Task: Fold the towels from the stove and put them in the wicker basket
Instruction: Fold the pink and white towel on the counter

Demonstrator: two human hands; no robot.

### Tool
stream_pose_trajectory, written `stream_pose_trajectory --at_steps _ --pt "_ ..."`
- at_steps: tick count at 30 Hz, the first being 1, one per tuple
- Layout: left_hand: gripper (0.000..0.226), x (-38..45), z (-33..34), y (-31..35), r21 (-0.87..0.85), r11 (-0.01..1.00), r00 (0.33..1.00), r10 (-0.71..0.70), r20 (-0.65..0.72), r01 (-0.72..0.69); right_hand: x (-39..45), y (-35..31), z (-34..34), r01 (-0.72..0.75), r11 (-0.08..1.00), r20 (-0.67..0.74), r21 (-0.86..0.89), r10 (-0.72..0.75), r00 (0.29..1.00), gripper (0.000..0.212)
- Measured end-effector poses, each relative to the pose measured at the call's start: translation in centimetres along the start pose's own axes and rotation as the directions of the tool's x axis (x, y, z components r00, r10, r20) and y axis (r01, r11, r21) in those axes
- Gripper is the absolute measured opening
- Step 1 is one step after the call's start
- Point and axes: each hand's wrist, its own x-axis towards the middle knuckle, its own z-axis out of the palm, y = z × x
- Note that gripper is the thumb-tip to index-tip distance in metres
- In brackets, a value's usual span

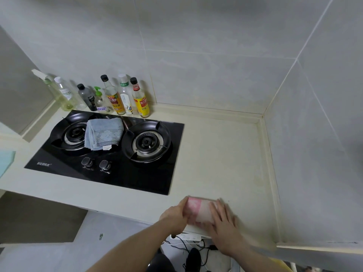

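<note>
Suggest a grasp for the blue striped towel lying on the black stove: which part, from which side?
Probably best to pinch the near edge of the blue striped towel, by the white label, coming from the front. It lies loosely folded between the two burners, its layered edges fanned along the left and front, so a front pinch could gather the layers while staying off the burner grates.

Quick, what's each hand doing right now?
Left hand: gripping the pink and white towel.
Right hand: open, pressing flat on the same towel.
</note>
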Motion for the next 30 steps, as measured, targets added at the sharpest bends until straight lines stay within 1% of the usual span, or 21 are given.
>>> stream_pose_trajectory --at_steps 2,4,6,8,11,14,15,17,20,22,24,26,28,30 --pt "0.066 0.1 -0.2 0.0 -0.021 1.000 1.000 -0.008 -0.017 0.007 0.4 -0.3 -0.6 -0.021 1.000 0.003 0.021 0.021 1.000 0.067" --pt "0.059 0.3 -0.3 0.1 -0.073 0.997 0.998 -0.022 -0.055 0.018 0.7 -0.1 -0.8 -0.042 0.999 -0.012 -0.005 0.042 0.999 0.064" --pt "0.053 0.5 -0.2 0.2 -0.086 0.996 0.996 -0.035 -0.081 0.028 1.0 0.0 -0.8 -0.064 0.998 -0.006 -0.025 0.064 0.998 0.069" --pt "0.050 0.4 0.0 0.4 -0.101 0.993 0.996 -0.065 -0.057 0.059 1.3 -0.2 -1.1 -0.108 0.994 0.022 0.014 0.107 0.994 0.077" --pt "0.050 0.3 0.3 0.7 -0.220 0.970 0.991 -0.121 -0.054 0.106 1.7 -0.7 -1.6 -0.163 0.984 0.040 0.073 0.160 0.986 0.087" --pt "0.055 0.3 0.7 0.7 -0.370 0.913 0.982 -0.190 -0.018 0.170 1.8 -0.5 -1.6 -0.172 0.977 -0.007 0.123 0.174 0.985 0.094" --pt "0.055 0.2 0.7 0.7 -0.404 0.896 0.979 -0.205 -0.005 0.185 1.7 -0.5 -1.6 -0.180 0.972 -0.034 0.153 0.187 0.982 0.093" --pt "0.050 0.2 0.8 0.4 -0.436 0.879 0.978 -0.208 0.019 0.195 1.5 -0.5 -1.3 -0.196 0.949 -0.090 0.246 0.224 0.971 0.081" --pt "0.044 -0.1 1.0 -0.1 -0.500 0.853 0.986 -0.163 0.019 0.151 1.1 -0.3 -1.3 -0.221 0.903 -0.136 0.368 0.288 0.948 0.060" --pt "0.040 -0.8 1.1 -0.6 -0.584 0.805 0.993 -0.121 0.015 0.107 0.7 -0.6 -1.8 -0.221 0.873 -0.148 0.435 0.311 0.939 0.051" --pt "0.033 -2.2 0.8 -1.0 -0.695 0.718 0.998 -0.057 0.002 0.042 0.3 -1.5 -2.6 -0.211 0.778 -0.106 0.592 0.335 0.936 0.050" --pt "0.035 -3.8 0.1 -1.7 -0.779 0.627 1.000 -0.021 -0.019 -0.002 0.2 -2.8 -3.2 -0.202 0.708 -0.070 0.676 0.335 0.940 0.053" --pt "0.032 -5.7 -1.1 -3.0 -0.828 0.558 0.997 -0.026 -0.077 -0.050 0.3 -4.8 -3.6 -0.186 0.669 -0.031 0.720 0.299 0.954 0.052" --pt "0.023 -7.5 -2.4 -5.0 -0.847 0.523 0.986 -0.064 -0.153 -0.097 0.4 -7.7 -3.9 -0.174 0.624 0.020 0.762 0.246 0.969 0.048"
